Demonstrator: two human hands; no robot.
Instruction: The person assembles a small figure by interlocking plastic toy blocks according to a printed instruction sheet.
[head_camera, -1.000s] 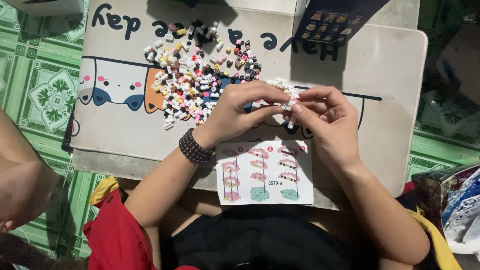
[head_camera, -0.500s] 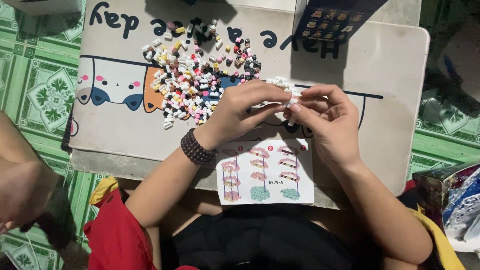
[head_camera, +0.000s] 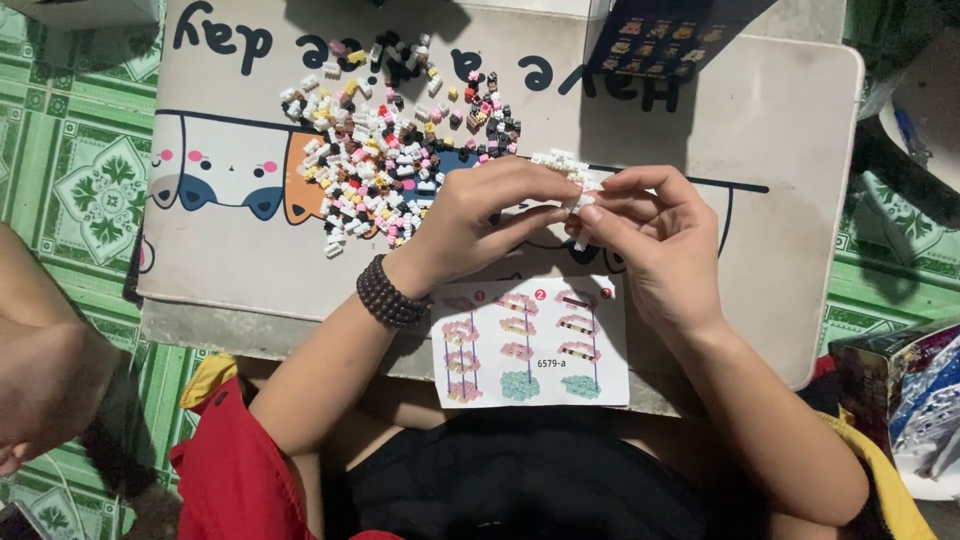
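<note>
Both hands meet above the table (head_camera: 780, 130): the left hand (head_camera: 480, 215) and right hand (head_camera: 655, 230) each close their grip on a small white brick piece (head_camera: 565, 170), beside the loose brick pile (head_camera: 385, 150), above the instruction sheet (head_camera: 530, 340)

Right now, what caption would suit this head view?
Both hands, left hand and right hand, pinch a small white brick piece beside loose bricks.

A low table (head_camera: 790, 130) with a cartoon-printed top carries a heap of small bricks (head_camera: 385, 150) toward its far edge and an instruction sheet (head_camera: 530, 342) at its near edge.
</note>
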